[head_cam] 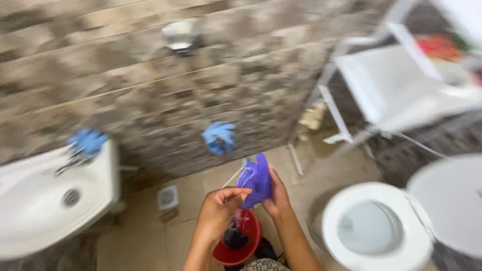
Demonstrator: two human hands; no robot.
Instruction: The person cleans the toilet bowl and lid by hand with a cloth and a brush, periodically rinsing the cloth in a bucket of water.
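Two hands are holding a purple glove over a red bucket in a small tiled bathroom.

Seen from above and somewhat blurred: the left hand (219, 206) is pinching the cuff of the purple glove (255, 179), while the right hand (277, 194) is gripping it from behind, with the glove's fingers pointing up. Just below the hands, a red bucket (240, 240) is sitting on the floor with something dark inside. A white sink (45, 200) is hanging at the left with a blue tap handle (88, 141) above it. A white toilet (376, 228) is standing open at the right. Another blue tap (219, 137) is sticking out of the brown tiled wall (150, 90).
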